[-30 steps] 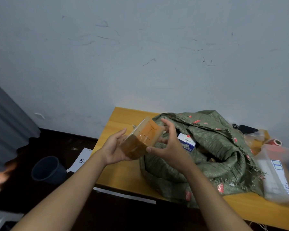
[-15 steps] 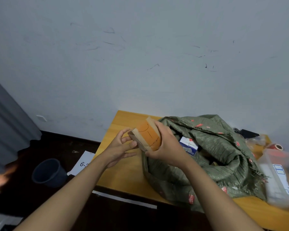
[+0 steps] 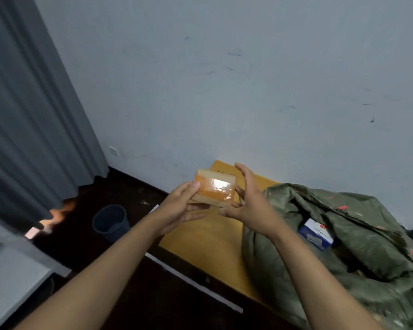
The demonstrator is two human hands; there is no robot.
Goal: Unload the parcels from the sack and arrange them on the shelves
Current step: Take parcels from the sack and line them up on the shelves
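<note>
A small cardboard parcel (image 3: pixel 214 188) wrapped in orange tape is held in the air above the left end of the yellow table (image 3: pixel 208 236). My left hand (image 3: pixel 180 207) grips its left side, thumb on top and fingers beneath. My right hand (image 3: pixel 246 198) stands beside its right end with fingers straight up, some fingertips touching the parcel's lower right corner. The green woven sack (image 3: pixel 343 253) lies open on the table to the right, with a blue and white box (image 3: pixel 316 235) showing inside.
A grey curtain (image 3: pixel 31 115) hangs at the left. A dark bin (image 3: pixel 110 221) stands on the dark floor below it. A white surface (image 3: pixel 12 275) sits at the lower left. The plain wall (image 3: pixel 224 91) runs behind the table.
The view has swung left, away from the sack. The parcel has turned flat side up and moved left with it. My right hand let go its grasp and now stands open beside it.
</note>
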